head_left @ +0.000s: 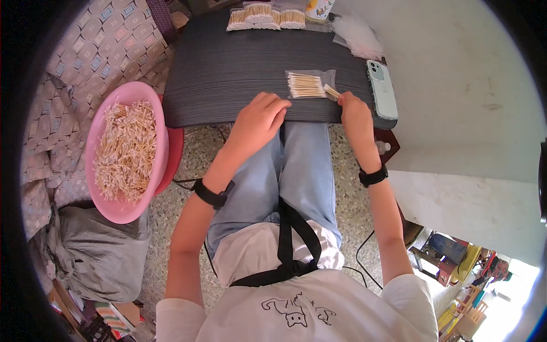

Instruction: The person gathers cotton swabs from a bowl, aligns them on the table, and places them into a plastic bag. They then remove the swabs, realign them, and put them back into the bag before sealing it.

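Note:
A small clear plastic bag (331,75) lies near the front edge of the dark table, with a row of cotton swabs (306,85) inside. My right hand (356,114) pinches a few loose cotton swabs (331,91) at the bag's right side, their far ends angled toward the row. By the bag's near left corner is my left hand (256,122), its fingers curled and drawn together; what is between the fingertips, if anything, is hidden. On the left stands a pink basin (162,159) heaped with loose cotton swabs (126,154).
Several filled bags of cotton swabs (259,16) are stacked at the far edge of the table (228,68). A patterned cup (319,9) and a pile of clear bags (359,35) lie right of them. A pale phone (383,90) rests along the right edge, near the wall (456,68).

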Demonstrator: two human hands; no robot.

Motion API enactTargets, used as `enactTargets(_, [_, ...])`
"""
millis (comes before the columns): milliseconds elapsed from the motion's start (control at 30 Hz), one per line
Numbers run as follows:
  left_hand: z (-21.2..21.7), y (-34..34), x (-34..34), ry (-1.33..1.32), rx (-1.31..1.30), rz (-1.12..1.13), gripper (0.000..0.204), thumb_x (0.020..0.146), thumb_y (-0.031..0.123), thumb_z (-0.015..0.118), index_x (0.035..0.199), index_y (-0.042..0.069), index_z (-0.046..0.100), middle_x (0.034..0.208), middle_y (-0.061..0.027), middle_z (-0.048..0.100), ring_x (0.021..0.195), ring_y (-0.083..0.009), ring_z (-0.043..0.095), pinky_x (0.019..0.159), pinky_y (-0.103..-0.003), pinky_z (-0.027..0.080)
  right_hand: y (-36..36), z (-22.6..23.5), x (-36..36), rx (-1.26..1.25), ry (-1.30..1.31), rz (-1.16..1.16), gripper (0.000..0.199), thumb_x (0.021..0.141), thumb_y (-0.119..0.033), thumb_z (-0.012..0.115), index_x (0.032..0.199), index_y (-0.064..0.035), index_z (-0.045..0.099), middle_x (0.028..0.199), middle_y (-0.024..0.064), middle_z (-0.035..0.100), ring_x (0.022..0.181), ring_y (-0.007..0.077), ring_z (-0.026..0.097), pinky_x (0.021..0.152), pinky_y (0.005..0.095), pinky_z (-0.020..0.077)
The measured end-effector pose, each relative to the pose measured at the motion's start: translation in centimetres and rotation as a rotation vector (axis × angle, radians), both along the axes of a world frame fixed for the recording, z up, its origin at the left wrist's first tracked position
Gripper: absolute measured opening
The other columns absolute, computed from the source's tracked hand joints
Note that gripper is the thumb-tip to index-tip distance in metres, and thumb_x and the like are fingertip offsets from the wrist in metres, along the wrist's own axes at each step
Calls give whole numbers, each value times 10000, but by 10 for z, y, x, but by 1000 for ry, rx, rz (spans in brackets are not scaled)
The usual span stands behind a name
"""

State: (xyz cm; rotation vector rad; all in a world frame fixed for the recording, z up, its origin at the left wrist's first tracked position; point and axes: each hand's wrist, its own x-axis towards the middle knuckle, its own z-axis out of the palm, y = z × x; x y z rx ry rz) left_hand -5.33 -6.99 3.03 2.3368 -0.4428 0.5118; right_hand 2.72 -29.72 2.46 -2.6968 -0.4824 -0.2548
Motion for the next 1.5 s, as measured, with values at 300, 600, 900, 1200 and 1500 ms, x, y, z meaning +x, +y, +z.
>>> enactTargets(300, [-9,-33,17,-124,-33,177,213,771,70,680,967,30,606,1002,-99,580,973,-289,556,826,-384,466,28,14,-26,116,29,126,98,879,-72,506,846,-3,567,794,203,643,757,396,636,647,465,508])
enactTargets(600, [-12,-66,33,-203,-2,393,241,733,164,735,863,34,579,1031,-124,589,1007,-314,557,888,-412,446,0,11,-14,132,34,57,181,930,-116,492,826,3,580,765,226,629,743,408,624,623,469,493])
enactTargets(900, [-30,-65,39,-200,-32,401,122,766,90,665,795,21,568,1114,-150,594,1124,-330,539,1040,-445,373,8,15,-18,213,91,101,269,969,-182,461,805,-6,581,725,220,622,713,412,619,605,474,480])
enactTargets(1200, [-30,-64,43,-183,-4,357,126,845,89,573,909,-14,539,1099,-191,601,1146,-353,534,1049,-460,353,18,3,-13,220,94,98,246,956,-166,474,813,-5,593,728,217,631,712,411,624,616,479,488])
enactTargets(1500, [-34,-65,41,-174,81,377,200,898,107,517,1024,-48,520,1099,-214,605,1143,-349,542,1037,-456,348,37,7,-7,94,73,89,235,951,-173,468,815,-10,570,764,215,635,739,403,633,620,482,499])
